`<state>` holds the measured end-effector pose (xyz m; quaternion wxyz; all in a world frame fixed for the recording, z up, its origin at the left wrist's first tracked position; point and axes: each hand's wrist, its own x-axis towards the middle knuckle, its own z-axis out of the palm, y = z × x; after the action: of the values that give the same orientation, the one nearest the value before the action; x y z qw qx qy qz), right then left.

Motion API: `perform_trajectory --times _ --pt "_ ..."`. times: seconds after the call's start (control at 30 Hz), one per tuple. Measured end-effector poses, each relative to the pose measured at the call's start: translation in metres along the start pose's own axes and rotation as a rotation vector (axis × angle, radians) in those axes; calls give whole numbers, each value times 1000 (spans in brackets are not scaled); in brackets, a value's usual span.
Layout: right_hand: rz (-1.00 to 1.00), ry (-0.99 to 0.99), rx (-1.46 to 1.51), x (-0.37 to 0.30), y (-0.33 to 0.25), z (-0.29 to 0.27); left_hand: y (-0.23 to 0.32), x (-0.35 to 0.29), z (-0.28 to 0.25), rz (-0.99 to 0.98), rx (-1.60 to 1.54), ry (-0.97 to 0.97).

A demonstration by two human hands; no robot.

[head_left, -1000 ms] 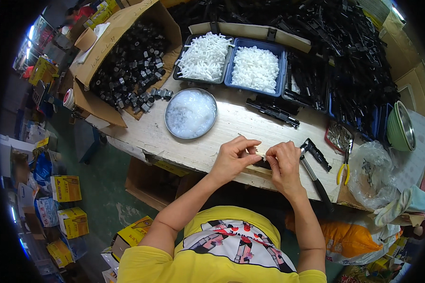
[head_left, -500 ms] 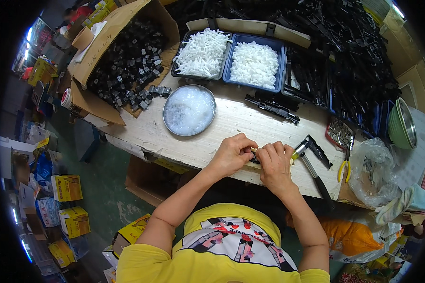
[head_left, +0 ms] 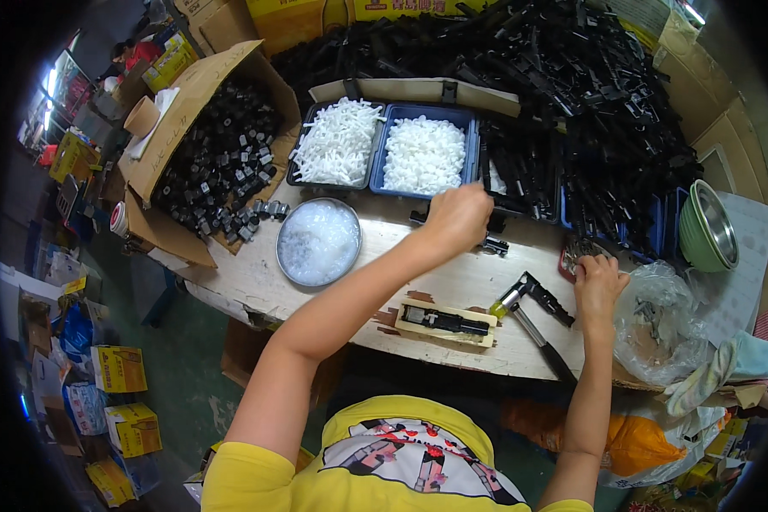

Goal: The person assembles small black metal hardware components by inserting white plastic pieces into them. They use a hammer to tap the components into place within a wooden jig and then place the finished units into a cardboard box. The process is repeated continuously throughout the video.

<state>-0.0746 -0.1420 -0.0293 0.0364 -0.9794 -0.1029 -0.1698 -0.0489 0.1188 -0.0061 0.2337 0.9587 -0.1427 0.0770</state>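
My left hand (head_left: 461, 220) is at the front of the bins, beside the tray of black parts (head_left: 525, 175), its fingers curled downward. A black part assembly (head_left: 493, 247) lies partly hidden beneath it. On the right, my right hand (head_left: 599, 286) has its fingertips pinched at the small red dish of metal pieces (head_left: 573, 253); what they hold is too small to make out. A long black part (head_left: 444, 321) rests in a wooden holder (head_left: 485, 340) near the table's front edge. Just right of it lies a hammer (head_left: 529, 324), crossed by a black angled piece (head_left: 550, 300).
Bins of white sticks (head_left: 337, 141) and white caps (head_left: 424, 154) stand behind a round dish of clear gel (head_left: 318, 243). A carton (head_left: 166, 128) spills dark metal parts at left. Black parts (head_left: 606, 94) heap at the back; a green bowl (head_left: 698, 230) and plastic bag (head_left: 664, 324) sit right.
Both hands have left the wooden holder, uncovering the black part in it. The left went up toward the bins, the right across to the red dish. The view has shifted slightly.
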Motion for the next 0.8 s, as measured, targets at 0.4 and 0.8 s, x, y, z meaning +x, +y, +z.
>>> perform_trajectory --times 0.4,0.8 --pt "79 -196 -58 14 17 20 7 66 -8 15 264 -425" --pt "81 53 186 7 33 17 -11 62 -17 94 -1 -459"
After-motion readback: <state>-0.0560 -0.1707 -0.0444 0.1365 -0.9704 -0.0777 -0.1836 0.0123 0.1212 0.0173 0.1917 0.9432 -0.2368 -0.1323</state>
